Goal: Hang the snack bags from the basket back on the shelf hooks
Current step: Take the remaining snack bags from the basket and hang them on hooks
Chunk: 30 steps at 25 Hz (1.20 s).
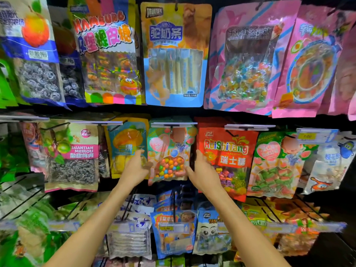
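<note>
A candy bag [169,151] with a window of coloured balls hangs from a hook [171,125] in the middle row, under a price strip. My left hand [134,167] is at the bag's lower left edge with fingers spread, its thumb touching that edge. My right hand [202,170] mirrors it at the lower right edge, thumb against the bag, fingers raised in front of the red RuiShiTang bag [227,149]. Neither hand closes around the bag. The basket is out of view.
Snack bags fill the rows above, beside and below: a camel-milk stick bag [174,54] overhead, a yellow mango bag [127,145] to the left, a watermelon candy bag [277,162] to the right. Wire hooks and blue bags [173,228] jut out beneath my forearms.
</note>
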### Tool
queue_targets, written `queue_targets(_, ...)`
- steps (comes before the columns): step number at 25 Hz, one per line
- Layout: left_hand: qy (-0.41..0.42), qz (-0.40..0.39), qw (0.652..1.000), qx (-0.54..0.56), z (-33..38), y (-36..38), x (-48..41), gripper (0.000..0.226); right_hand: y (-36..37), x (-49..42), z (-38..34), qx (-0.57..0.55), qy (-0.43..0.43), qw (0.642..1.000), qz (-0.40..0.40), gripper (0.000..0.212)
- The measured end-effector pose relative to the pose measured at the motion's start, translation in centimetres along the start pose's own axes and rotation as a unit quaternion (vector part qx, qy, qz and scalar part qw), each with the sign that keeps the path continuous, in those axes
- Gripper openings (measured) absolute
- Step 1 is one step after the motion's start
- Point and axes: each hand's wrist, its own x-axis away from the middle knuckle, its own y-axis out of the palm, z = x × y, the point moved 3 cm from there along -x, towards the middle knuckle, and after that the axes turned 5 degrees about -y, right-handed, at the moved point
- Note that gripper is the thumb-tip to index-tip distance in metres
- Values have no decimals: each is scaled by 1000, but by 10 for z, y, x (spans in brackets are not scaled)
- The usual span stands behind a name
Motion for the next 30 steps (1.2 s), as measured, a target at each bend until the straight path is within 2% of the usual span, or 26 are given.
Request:
queue_targets(4,-5,-28,992,122,-7,10,-21,61,17,-11,10,-43,37,998,12,79)
queue_targets(7,12,-16,991,135,-5,23,-29,39,29,-15,16,-91,67,993,44,83)
queue_targets(10,35,2,988,153,-6,30,-37,30,37,-20,19,-223,98,969,30,77)
queue_targets(13,43,7,981,191,-6,37,-41,38,47,-25,24,-292,121,948,16,70)
queue_targets(16,46,20,980,192,-6,42,-42,35,51,-35,27,-315,137,939,31,67)
queue_targets(21,56,49,976,204,-18,44,-57,52,61,-43,23,-300,128,940,99,76)
queue_targets(26,64,64,976,196,-28,47,-69,57,66,-55,19,-357,131,921,81,66)
queue_targets(30,66,62,979,183,-19,46,-63,47,71,-64,18,-335,145,928,78,77)
